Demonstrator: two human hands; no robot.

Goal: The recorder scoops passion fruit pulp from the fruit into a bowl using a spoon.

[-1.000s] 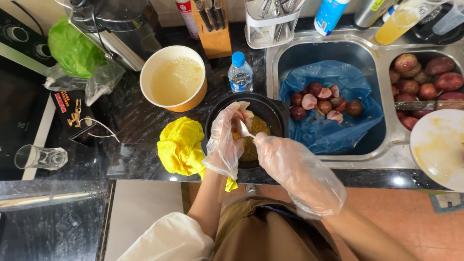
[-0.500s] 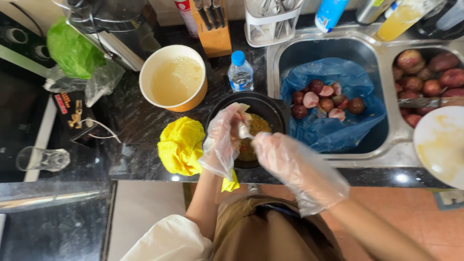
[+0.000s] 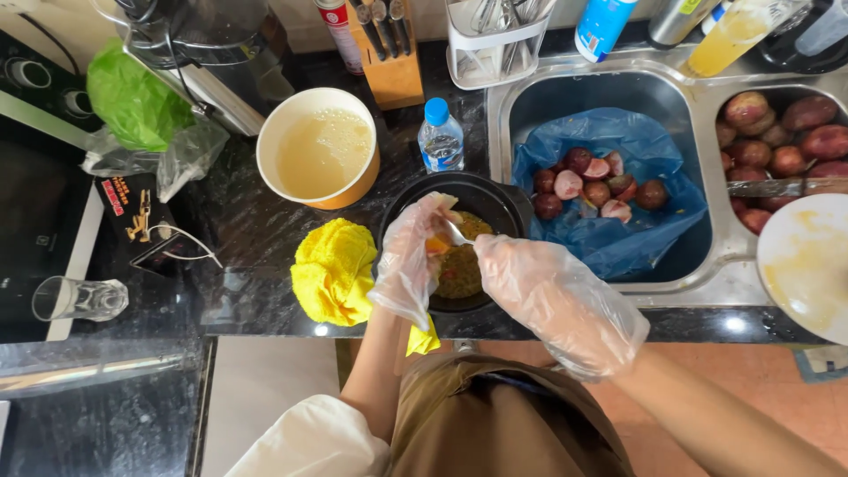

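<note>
Black bowl [image 3: 503, 199] holds pulp (orange-brown); blue bag [image 3: 618, 238]: fruit shells.

Dark stone countertop [image 3: 238, 230], w/ items on it: orange bucket [image 3: 320, 148] far centre; water bottle [image 3: 440, 137] right of it; yellow cloth [image 3: 336, 272] near edge; black bowl [image 3: 459, 238] beside cloth; glass [image 3: 78, 299] left.

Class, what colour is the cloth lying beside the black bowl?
Bright yellow cloth, clearest in the head view.
</note>
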